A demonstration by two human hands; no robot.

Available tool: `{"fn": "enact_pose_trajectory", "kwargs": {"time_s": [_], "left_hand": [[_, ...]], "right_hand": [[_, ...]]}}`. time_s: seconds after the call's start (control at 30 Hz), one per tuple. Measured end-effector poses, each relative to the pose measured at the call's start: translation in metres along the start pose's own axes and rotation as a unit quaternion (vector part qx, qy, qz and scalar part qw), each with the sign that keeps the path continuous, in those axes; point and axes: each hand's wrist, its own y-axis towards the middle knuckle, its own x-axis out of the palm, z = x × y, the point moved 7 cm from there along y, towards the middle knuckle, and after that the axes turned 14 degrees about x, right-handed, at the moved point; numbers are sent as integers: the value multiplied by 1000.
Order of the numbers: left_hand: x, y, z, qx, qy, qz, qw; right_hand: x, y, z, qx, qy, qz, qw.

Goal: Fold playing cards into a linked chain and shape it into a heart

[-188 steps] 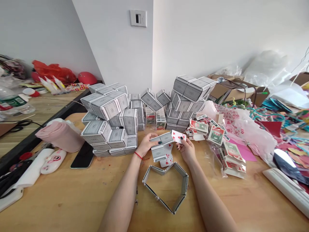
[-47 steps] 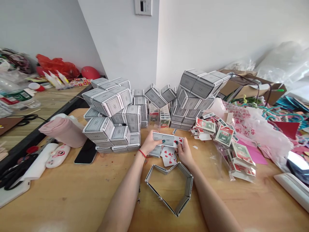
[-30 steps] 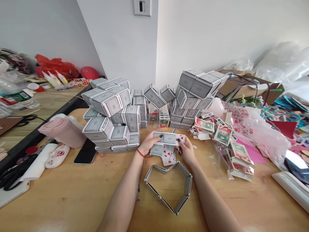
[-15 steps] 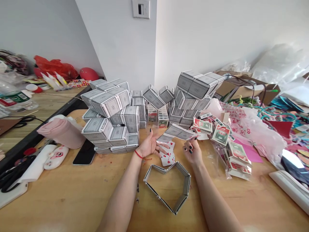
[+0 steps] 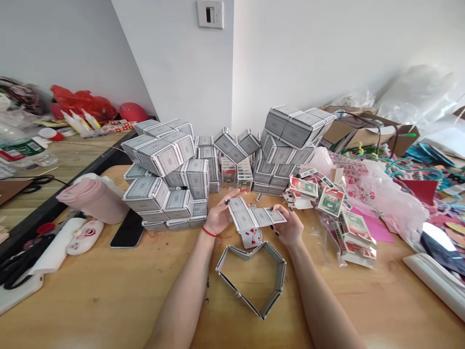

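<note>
Between my hands is a strip of joined playing cards point(image 5: 260, 217), grey patterned backs showing, bent where its left part tilts up. My left hand point(image 5: 220, 216) grips the left end, with the thumb on its edge. My right hand point(image 5: 289, 227) pinches the right end between thumb and fingers. Below the strip lie loose playing cards point(image 5: 250, 239), face up with red hearts, partly covered by it. Nearer to me, a heart-shaped frame of cards point(image 5: 279, 277) stands on edge on the wooden table point(image 5: 152, 295), between my forearms.
Stacked card-covered blocks point(image 5: 165, 157) stand at the back left, with more blocks point(image 5: 290, 127) at the back right. Opened card boxes point(image 5: 331, 201) and plastic bags point(image 5: 385, 184) lie on the right. A phone point(image 5: 127, 230) and a pink cloth roll point(image 5: 93, 196) lie left.
My left hand, open before, has closed on the strip's left end. The strip has come down and turned its patterned side toward me. My right hand still holds the other end.
</note>
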Motion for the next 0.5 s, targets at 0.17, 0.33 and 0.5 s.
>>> {"fn": "enact_pose_trajectory", "kwargs": {"time_s": [0.17,0.33,0.5], "left_hand": [[0,-1,3,28,-6,0,1000],[-5,-3,-12,-20,23,-4,1000],[-3,-6,-35,-89,58,-21,994]], "right_hand": [[1,6,6,-6,-30,33,999],[-2,10,5,-51,-28,70,996],[-2,11,7,-59,-43,61,996]]}}
